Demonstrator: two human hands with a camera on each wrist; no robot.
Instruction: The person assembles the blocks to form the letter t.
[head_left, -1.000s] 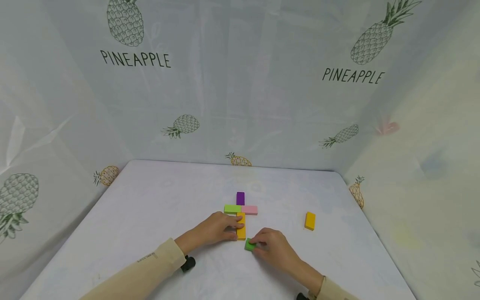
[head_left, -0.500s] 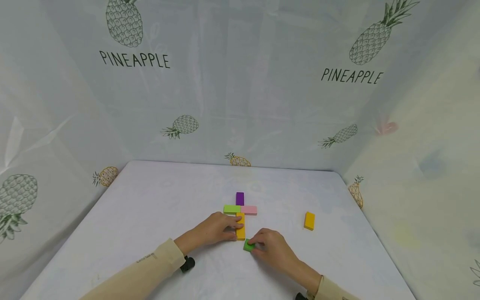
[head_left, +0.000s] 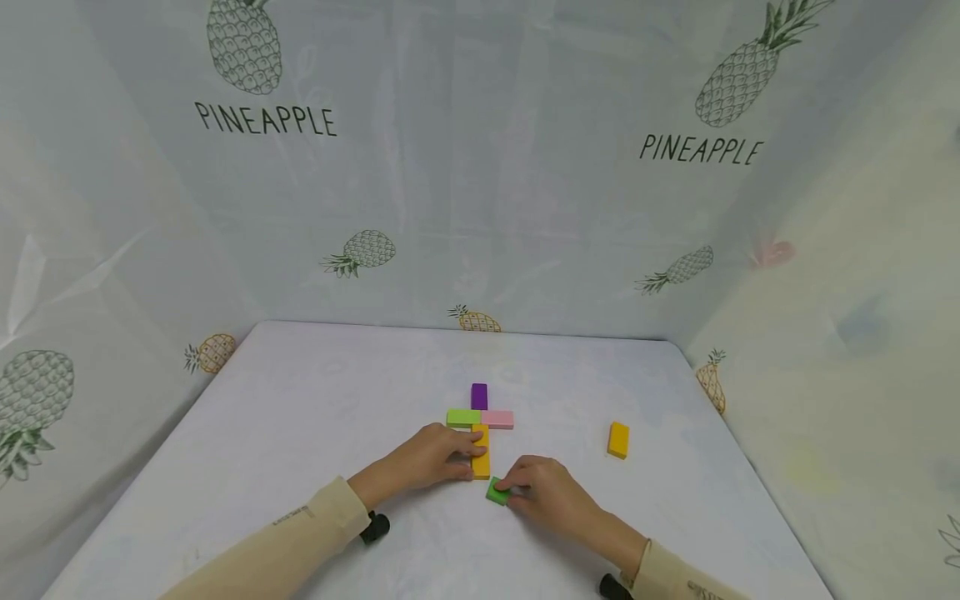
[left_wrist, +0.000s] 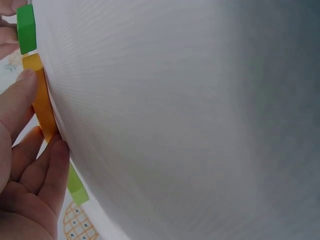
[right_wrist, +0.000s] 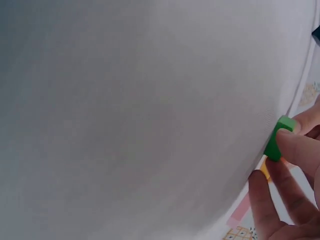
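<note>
Low in the middle of the head view, my left hand (head_left: 431, 457) holds a long orange block (head_left: 481, 467) by its left side. In the left wrist view, the thumb and fingers lie along that orange block (left_wrist: 44, 102). My right hand (head_left: 551, 496) pinches a green block (head_left: 497, 492) just off the orange block's near right corner. The right wrist view shows thumb and fingers on the green block (right_wrist: 274, 145). A light green block (head_left: 463, 418) and a pink block (head_left: 498, 419) lie end to end beyond the orange one. Past them lies a purple block (head_left: 479, 397).
A separate yellow block (head_left: 618, 440) lies to the right on the white tabletop (head_left: 360, 375). Pineapple-printed cloth (head_left: 480, 183) hangs behind the table and at both sides. A black wrist device (head_left: 375, 527) shows under the left sleeve.
My right hand has turned the green block slightly and shifted it a touch to the left. The left hand stays on the orange block, and the other blocks keep their places.
</note>
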